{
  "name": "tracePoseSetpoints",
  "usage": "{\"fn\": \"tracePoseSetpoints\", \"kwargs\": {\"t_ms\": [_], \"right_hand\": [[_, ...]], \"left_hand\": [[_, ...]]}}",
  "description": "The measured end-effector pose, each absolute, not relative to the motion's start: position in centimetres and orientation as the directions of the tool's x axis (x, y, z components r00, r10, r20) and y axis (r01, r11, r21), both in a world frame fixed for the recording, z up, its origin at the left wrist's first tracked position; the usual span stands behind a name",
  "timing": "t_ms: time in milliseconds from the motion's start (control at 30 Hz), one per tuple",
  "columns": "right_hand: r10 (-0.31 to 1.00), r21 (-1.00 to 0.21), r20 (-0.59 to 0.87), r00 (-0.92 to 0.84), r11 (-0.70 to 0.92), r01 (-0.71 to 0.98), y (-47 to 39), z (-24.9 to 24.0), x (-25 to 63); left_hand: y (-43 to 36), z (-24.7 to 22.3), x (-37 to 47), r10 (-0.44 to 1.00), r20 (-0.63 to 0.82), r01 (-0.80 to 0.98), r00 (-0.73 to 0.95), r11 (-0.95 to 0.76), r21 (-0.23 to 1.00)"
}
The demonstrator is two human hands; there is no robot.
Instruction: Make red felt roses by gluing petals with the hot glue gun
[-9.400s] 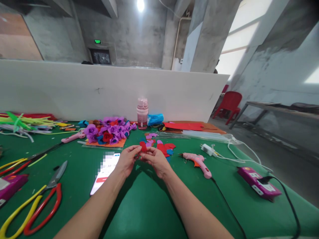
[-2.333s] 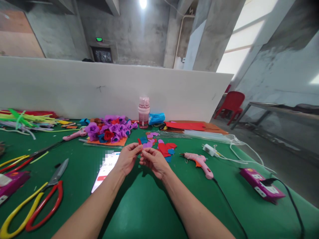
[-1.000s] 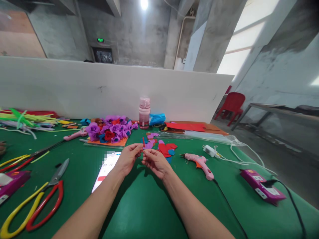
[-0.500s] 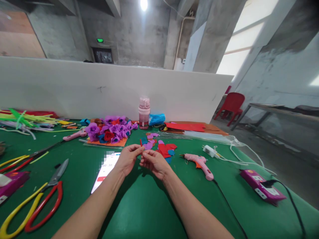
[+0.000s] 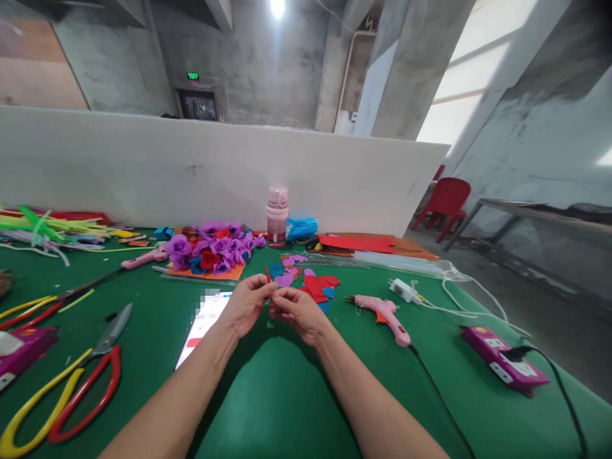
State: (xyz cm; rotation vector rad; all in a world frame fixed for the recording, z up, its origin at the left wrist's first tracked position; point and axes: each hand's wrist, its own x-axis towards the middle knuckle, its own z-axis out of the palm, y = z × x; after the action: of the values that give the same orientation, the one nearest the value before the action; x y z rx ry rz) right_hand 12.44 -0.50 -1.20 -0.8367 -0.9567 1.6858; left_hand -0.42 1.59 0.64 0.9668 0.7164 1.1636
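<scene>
My left hand (image 5: 249,302) and my right hand (image 5: 300,313) meet fingertip to fingertip above the green tabletop. A small red strip (image 5: 268,275) sticks up from the pinched fingers of my left hand; most of it is hidden. The right thumb and fingers are pinched close against it, and what they grip does not show. Just beyond the hands lie cut red petal pieces (image 5: 315,287) and purple pieces (image 5: 285,278). A pink glue gun (image 5: 382,309) rests on its side to the right. Partly behind my left forearm is a lit phone (image 5: 208,322).
Purple and red handmade flowers (image 5: 222,248) are heaped at the back left, near a pink bottle (image 5: 277,217). Large scissors (image 5: 102,357) lie at left. A purple power strip (image 5: 504,360) and white cable (image 5: 471,312) occupy the right side. A white partition (image 5: 143,172) borders the back.
The red strip tilts slightly more to the left between my fingers, and the fingertips have shifted a little. Both hands stay together in the same place.
</scene>
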Motion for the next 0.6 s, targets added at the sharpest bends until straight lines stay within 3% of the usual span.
{"fn": "tracePoseSetpoints", "kwargs": {"t_ms": [267, 467, 600], "right_hand": [[0.950, -0.808, -0.102, -0.296, -0.253, -0.532, -0.35, -1.11, 12.52], [0.953, -0.826, -0.139, -0.268, -0.261, -0.500, -0.18, -1.31, 12.42], [0.992, -0.937, -0.028, -0.120, -0.068, -0.342, 0.11, -1.63, 12.30]], "left_hand": [[1.90, 0.59, -0.76, 0.951, -0.006, -0.456, 0.309, 0.154, 0.877], [2.05, 0.42, -0.72, 0.960, -0.002, -0.389, 0.281, 0.115, 0.914], [1.93, 0.48, -0.47, 0.981, 0.022, -0.359, 0.195, 0.050, 0.932]]}}
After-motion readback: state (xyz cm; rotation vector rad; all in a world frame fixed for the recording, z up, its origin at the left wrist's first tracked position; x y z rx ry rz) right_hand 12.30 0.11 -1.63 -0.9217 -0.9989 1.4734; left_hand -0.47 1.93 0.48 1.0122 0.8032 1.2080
